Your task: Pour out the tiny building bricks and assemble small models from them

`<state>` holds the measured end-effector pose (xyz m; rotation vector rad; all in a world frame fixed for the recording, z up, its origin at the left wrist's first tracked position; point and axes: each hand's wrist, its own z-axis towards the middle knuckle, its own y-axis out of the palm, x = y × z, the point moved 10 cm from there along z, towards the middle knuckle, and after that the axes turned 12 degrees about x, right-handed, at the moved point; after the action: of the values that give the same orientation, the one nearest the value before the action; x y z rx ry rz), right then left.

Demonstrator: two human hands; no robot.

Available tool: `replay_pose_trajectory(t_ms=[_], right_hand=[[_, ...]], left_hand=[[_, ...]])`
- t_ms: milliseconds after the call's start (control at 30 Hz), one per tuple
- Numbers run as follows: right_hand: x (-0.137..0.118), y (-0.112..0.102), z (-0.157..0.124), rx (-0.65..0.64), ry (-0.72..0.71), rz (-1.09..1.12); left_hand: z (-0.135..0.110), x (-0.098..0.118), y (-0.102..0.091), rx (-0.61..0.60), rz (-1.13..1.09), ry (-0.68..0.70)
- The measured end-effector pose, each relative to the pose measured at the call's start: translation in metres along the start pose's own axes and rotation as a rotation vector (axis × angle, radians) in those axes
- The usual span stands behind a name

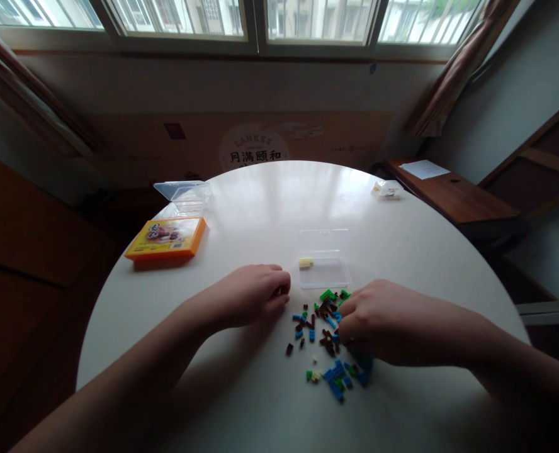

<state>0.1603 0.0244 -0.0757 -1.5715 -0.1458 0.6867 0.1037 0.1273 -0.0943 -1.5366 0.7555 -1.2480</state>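
Observation:
My left hand (267, 290) is over the white table with curled fingers, to the left of the loose toy bricks. Its palm is turned out of sight, and I cannot make out anything in it. My right hand (371, 321) reaches in from the right, fingers bent down at the edge of the pile; its fingertips are partly hidden. Brown bricks (328, 343) lie scattered between the hands, mixed with blue and green bricks (327, 294). Nearer to me is a cluster of mostly blue bricks (335, 387). Behind the pile, an open clear plastic box (329, 274) holds a few cream bricks (305, 263).
An orange-and-yellow box (166, 240) lies at the left of the round white table (242, 390). Behind it stands an open clear container (189, 196). A small clear packet (388, 190) is at the far right edge. A wooden desk (454, 192) with paper stands beyond.

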Motion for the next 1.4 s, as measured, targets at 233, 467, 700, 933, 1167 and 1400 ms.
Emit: replay_pose_trajectory(t_ms=[233,467,700,933,1167,1400], right_hand=[[-0.002,0.004,0.000,-0.028,0.002,0.011],[-0.007,0.006,0.002,-0.016,-0.021,-0.012],[-0.010,0.005,0.002,0.000,-0.044,-0.020],[-0.005,0.005,0.005,-0.023,-0.007,-0.034],[0.006,-0.020,0.000,0.071,-0.013,0.257],[0.076,-0.052,-0.001,0.436,0.248,0.214]], left_hand=[[0.004,-0.001,-0.003,0.042,-0.051,-0.005],[0.006,-0.003,-0.005,0.134,-0.081,0.028],[0.007,-0.005,-0.005,0.169,-0.085,0.029],[0.008,-0.006,-0.006,0.179,-0.068,0.018],[0.009,-0.005,-0.006,0.173,-0.067,0.017],[0.007,-0.003,-0.006,0.179,-0.074,0.046]])
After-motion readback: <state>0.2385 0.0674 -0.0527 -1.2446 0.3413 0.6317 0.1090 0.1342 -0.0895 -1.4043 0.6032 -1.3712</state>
